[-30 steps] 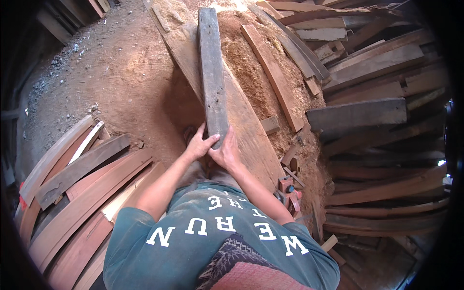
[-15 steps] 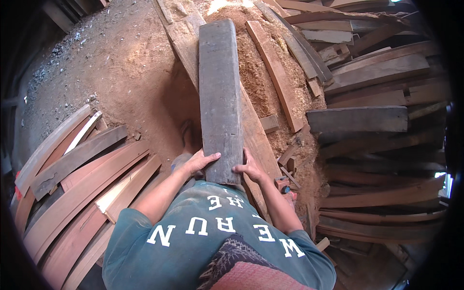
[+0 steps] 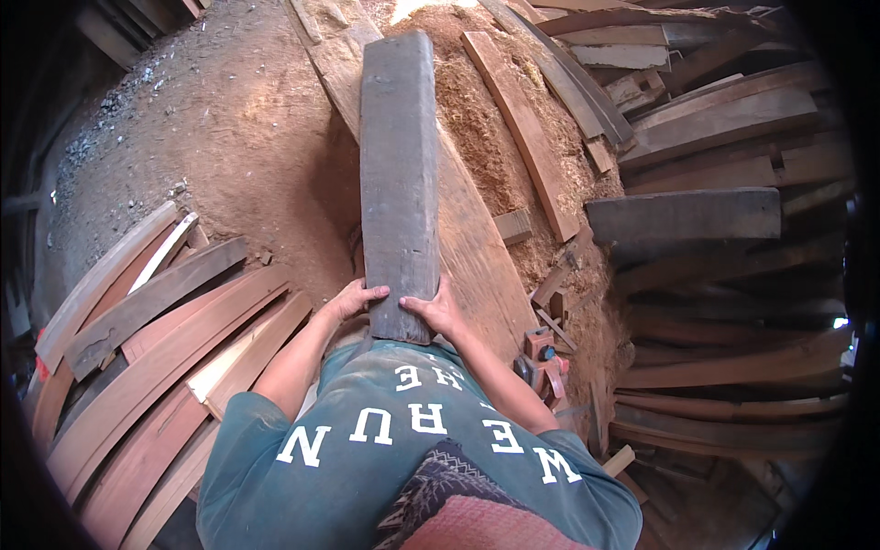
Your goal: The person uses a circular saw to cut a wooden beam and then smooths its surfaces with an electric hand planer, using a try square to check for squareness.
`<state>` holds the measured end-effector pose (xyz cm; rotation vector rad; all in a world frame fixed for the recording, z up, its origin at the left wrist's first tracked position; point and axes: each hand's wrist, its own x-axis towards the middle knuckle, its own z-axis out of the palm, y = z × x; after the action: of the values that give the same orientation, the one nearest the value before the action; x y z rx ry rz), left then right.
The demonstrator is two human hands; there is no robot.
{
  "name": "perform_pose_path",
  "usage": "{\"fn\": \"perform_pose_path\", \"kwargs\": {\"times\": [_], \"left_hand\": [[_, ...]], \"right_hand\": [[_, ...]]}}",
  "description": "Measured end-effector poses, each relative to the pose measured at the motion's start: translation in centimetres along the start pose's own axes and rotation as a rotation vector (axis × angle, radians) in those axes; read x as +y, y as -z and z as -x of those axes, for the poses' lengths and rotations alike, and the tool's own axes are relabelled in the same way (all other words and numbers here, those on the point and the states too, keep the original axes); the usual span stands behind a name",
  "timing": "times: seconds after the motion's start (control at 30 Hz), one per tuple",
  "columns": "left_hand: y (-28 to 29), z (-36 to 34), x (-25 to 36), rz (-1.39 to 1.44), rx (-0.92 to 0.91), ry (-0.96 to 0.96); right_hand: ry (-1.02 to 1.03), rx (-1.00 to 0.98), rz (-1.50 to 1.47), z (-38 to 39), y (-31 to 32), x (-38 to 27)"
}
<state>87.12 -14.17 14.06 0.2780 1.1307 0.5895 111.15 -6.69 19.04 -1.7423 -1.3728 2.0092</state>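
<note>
Gray plank (image 3: 399, 174) now shows its broad face up; narrow one a second ago. So: face swapped, still hand-held. Left hand (image 3: 356, 299) and right hand (image 3: 440, 312) grip its near end, thumbs on top, forearms converging; plank runs forward from the fingers.

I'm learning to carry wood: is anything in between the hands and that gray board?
Nothing visible is: the left hand and the right hand hold the gray board directly, at opposite edges of its near end.
</note>
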Motion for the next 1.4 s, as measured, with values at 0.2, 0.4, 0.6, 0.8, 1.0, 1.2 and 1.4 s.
{"fn": "perform_pose_path", "kwargs": {"times": [0.2,0.4,0.6,0.8,1.0,1.2,1.4], "left_hand": [[-2.1,-4.7,-1.8,0.106,0.057,0.029],[-4.6,-4.2,1.6,0.272,0.155,0.032],[-4.6,-4.6,1.3,0.34,0.118,0.055],[-6.1,-3.8,0.3,0.358,0.078,0.078],[-6.3,-1.6,-1.1,0.351,-0.007,-0.043],[-8.9,3.1,2.9,0.163,0.347,-0.2],[-8.1,5.2,3.9,-0.654,0.969,-0.285]], "right_hand": [[0.17,0.362,0.629,1.1,1.1,-4.4],[0.191,0.353,0.855,0.9,3.1,-6.8],[0.241,0.259,0.744,3.6,6.2,-5.7],[0.31,0.249,0.772,3.6,5.1,-3.1],[0.292,0.019,0.361,1.6,8.4,-2.6],[-0.021,-0.284,-0.135,0.1,7.3,1.2],[0.101,-0.234,0.279,1.2,9.5,1.3]]}}
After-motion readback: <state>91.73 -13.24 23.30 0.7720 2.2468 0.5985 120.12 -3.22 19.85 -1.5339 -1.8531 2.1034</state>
